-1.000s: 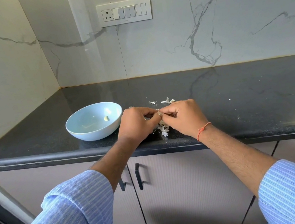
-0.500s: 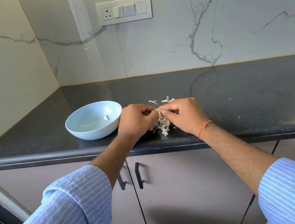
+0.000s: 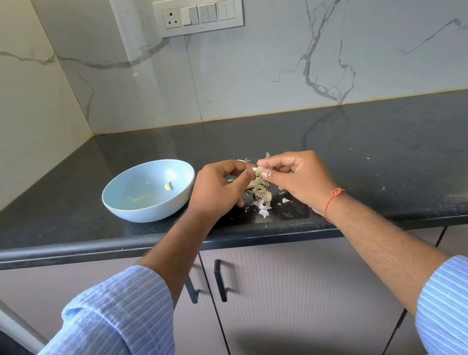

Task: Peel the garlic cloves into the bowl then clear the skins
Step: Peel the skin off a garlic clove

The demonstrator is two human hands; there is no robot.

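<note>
A light blue bowl (image 3: 123, 193) sits on the black counter, with one peeled garlic clove (image 3: 168, 186) inside it. Just right of the bowl, my left hand (image 3: 216, 190) and my right hand (image 3: 299, 180) meet over the counter. Both pinch a garlic clove (image 3: 256, 170) between thumbs and fingertips. Under and around the hands lies a small heap of pale garlic skins (image 3: 262, 200), with a few more bits behind the hands.
The black counter (image 3: 378, 152) stretches to the right, with its front edge close below my hands. Marble walls close the left side and the back, with a switch panel (image 3: 199, 13) on the back wall. Cabinet doors with dark handles (image 3: 219, 280) are below.
My hands have lifted slightly off the counter and spread a little, uncovering more of the skins beneath them. The bowl has not moved.
</note>
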